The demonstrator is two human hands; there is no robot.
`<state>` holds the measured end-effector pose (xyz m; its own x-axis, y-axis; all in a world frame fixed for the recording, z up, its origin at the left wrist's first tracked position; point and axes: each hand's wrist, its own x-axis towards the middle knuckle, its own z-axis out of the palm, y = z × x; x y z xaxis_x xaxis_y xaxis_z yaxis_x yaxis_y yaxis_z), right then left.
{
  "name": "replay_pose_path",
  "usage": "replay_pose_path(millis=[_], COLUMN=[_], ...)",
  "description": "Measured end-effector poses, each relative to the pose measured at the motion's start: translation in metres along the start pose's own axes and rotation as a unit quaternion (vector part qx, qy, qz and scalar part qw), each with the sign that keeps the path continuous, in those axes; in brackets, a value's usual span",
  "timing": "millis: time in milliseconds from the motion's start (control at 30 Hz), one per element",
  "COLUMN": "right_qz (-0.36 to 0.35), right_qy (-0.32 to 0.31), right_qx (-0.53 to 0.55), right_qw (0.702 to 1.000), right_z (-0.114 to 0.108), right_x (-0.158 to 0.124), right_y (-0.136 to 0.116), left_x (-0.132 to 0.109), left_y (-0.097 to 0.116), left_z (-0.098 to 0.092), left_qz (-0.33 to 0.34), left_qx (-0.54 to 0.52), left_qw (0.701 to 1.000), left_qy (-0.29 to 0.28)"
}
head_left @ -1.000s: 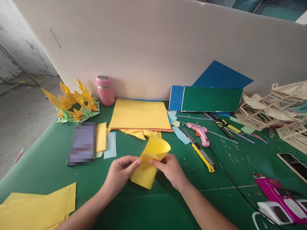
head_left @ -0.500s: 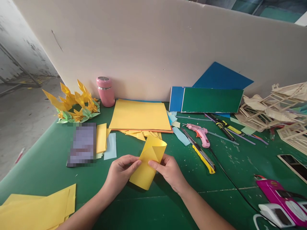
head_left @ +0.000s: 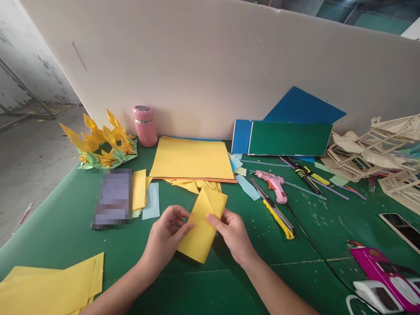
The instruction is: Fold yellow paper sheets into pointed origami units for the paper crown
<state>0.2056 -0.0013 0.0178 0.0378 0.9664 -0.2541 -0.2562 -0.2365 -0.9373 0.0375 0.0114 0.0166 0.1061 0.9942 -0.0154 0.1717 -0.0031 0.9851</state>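
Note:
A folded sheet of yellow paper (head_left: pixel 201 229) is held tilted just above the green table, its top right corner turned in to a slanted fold. My right hand (head_left: pixel 232 234) pinches its right edge, thumb flat on the front and fingers hidden behind. At the left edge, my left hand (head_left: pixel 169 232) has its thumb and curled fingers closed on the paper. Just beyond it lie small folded yellow pieces (head_left: pixel 183 184), partly under a stack of yellow sheets (head_left: pixel 190 157).
A utility knife (head_left: pixel 277 214) and a pink glue gun (head_left: pixel 274 184) with its cord lie to the right. Yellow papers (head_left: pixel 49 286) rest at front left. A paper crown (head_left: pixel 101 146), a pink flask (head_left: pixel 145 127) and a wooden stick model (head_left: pixel 357 153) stand farther back.
The curled top of the yellow paper has been pressed flatter at its right corner. My right thumb has shifted slightly up and right, and my left fingers have curled more.

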Motion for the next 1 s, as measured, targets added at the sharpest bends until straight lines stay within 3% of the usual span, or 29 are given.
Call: replay_pose_path(millis=[200, 433, 700, 833, 1000], right_qz=[-0.016, -0.012, 0.006, 0.015, -0.031], right_qy=[0.008, -0.002, -0.016, -0.041, -0.031], right_qx=[-0.041, -0.08, -0.045, -0.048, -0.067], right_qw=[0.999, 0.997, 0.999, 0.998, 0.997], right_z=[-0.0006, -0.0017, -0.001, -0.0004, 0.0], right_x=[0.0015, 0.0025, 0.0014, 0.0009, 0.0022], right_y=[0.0023, 0.0057, 0.0053, 0.0038, 0.0026], left_x=[-0.0011, -0.002, -0.0015, -0.0001, 0.0003], left_y=[0.0058, 0.0029, 0.0061, 0.0042, -0.0031], left_z=[-0.0023, -0.0042, -0.0054, -0.0061, -0.0069], left_qz=[0.055, 0.032, 0.066, 0.065, 0.052], left_qx=[0.063, 0.048, 0.079, 0.08, 0.066], left_qw=[0.996, 0.996, 0.993, 0.994, 0.996], left_qy=[-0.029, -0.063, -0.053, -0.021, -0.016])
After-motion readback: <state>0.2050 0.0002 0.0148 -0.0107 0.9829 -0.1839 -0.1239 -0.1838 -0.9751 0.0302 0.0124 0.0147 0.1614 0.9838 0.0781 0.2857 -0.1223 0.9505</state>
